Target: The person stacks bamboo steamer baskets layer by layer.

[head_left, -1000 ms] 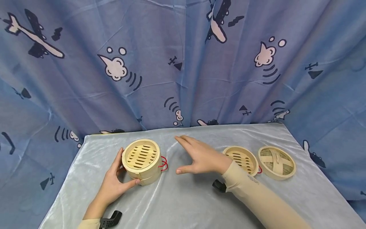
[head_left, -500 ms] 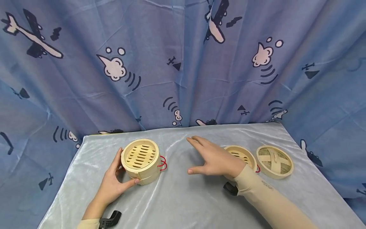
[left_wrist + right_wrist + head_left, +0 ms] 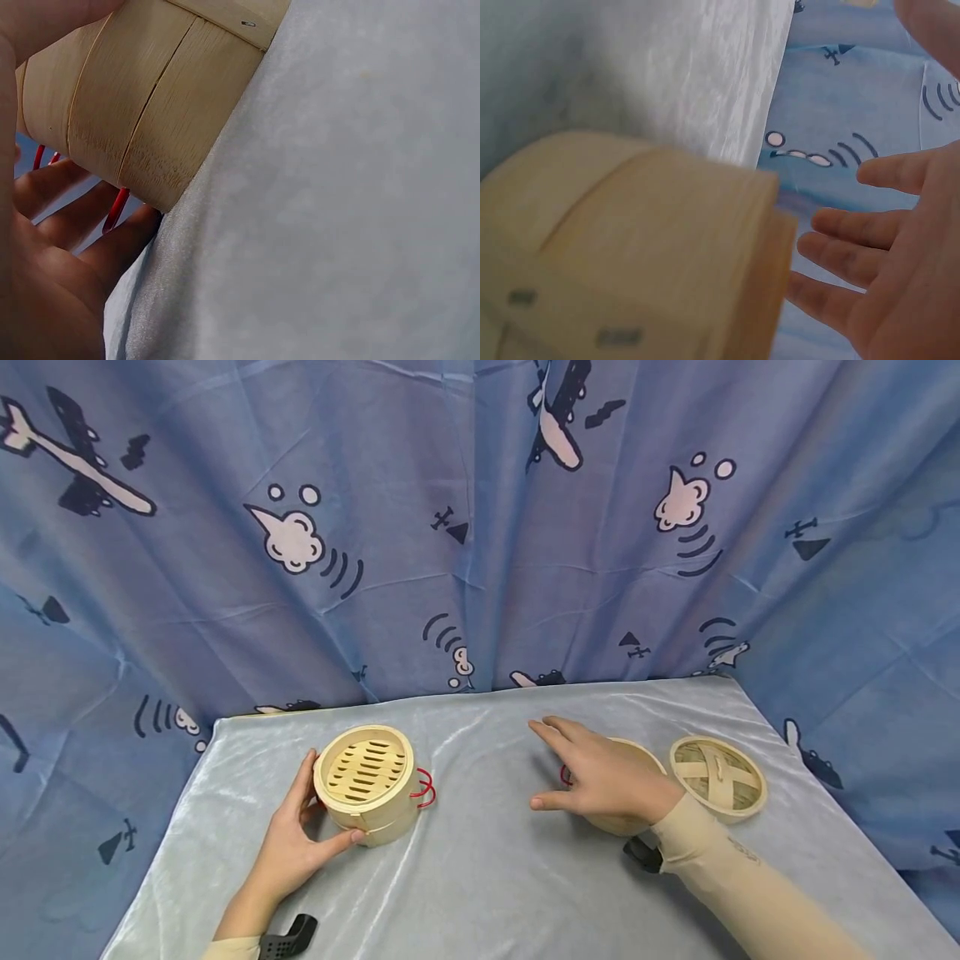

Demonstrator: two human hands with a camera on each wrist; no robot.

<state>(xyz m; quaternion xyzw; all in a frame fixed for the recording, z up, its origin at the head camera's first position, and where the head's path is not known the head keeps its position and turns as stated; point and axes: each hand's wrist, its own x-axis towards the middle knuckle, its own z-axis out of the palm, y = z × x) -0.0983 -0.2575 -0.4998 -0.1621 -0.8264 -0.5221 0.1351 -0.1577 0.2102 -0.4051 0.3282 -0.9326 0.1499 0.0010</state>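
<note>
Beige sleeves and black wrist mounts on both arms.

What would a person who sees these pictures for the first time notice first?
First, the stacked round bamboo steamer baskets with red wire handles on the left of the grey satin tablecloth, held at the side by the left hand. Next, the right hand, fingers straight, over another bamboo steamer basket, beside a woven round bamboo lid. Behind hangs a blue aeroplane-print curtain.

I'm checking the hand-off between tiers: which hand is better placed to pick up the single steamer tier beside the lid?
The right hand: it hovers open directly over the single steamer tier, next to the lid. The left hand is far off, holding the stacked steamer.
</note>
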